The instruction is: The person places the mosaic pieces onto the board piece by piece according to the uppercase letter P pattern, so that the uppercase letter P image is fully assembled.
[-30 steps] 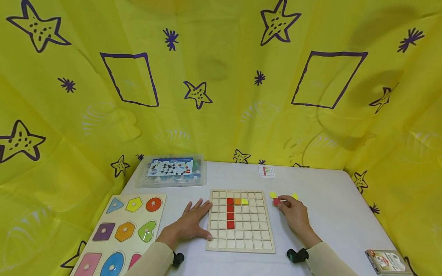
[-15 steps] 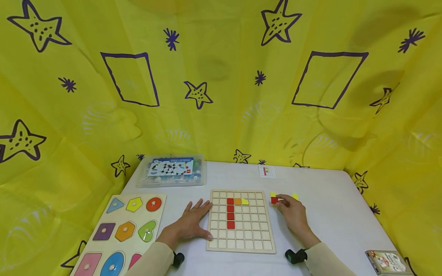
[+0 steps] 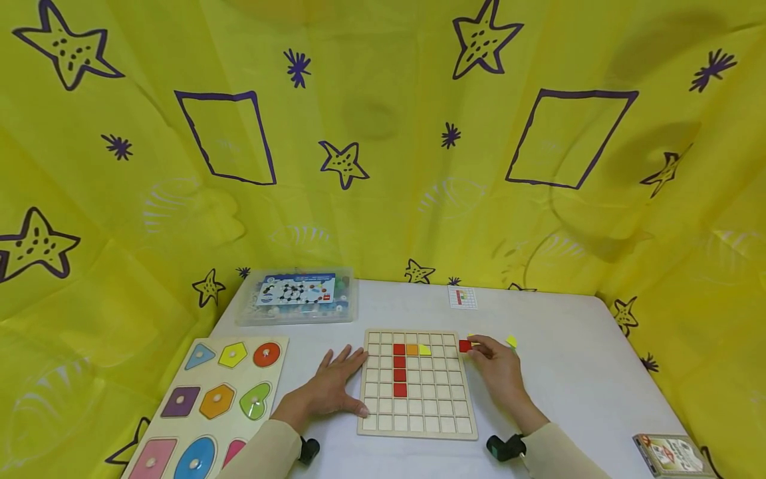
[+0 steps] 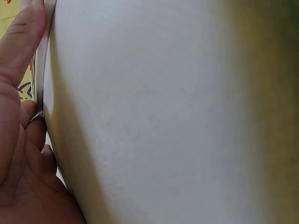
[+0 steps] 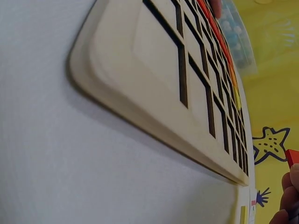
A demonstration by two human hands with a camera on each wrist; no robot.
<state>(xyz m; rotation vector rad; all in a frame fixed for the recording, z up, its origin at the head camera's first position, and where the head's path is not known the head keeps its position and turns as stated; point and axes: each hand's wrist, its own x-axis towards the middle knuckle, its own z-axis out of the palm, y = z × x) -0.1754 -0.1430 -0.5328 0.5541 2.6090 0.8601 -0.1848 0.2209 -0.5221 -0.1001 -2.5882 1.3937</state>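
My right hand [image 3: 499,372] pinches a red square tile [image 3: 465,346] between thumb and fingers, at the right edge of the wooden grid board [image 3: 417,436]. The same red tile [image 5: 292,157] shows at the right edge of the right wrist view. My left hand [image 3: 334,386] lies spread with straight fingers along the board's left edge, its thumb on the rim. On the board, several red tiles [image 3: 399,375] form a column, with an orange tile [image 3: 411,350] and a yellow tile [image 3: 424,350] beside the top one. A yellow piece [image 3: 511,341] lies behind my right hand, and another is mostly hidden by its fingers.
A small printed card [image 3: 463,297] with a coloured grid lies behind the board. At the back left stands a clear plastic case [image 3: 296,297]. A knobbed shape puzzle [image 3: 206,366] lies at left, and a small box [image 3: 673,456] sits at the front right.
My right hand has moved left with the red tile, from beside the yellow piece to the board's right edge. The left hand has stayed in place.
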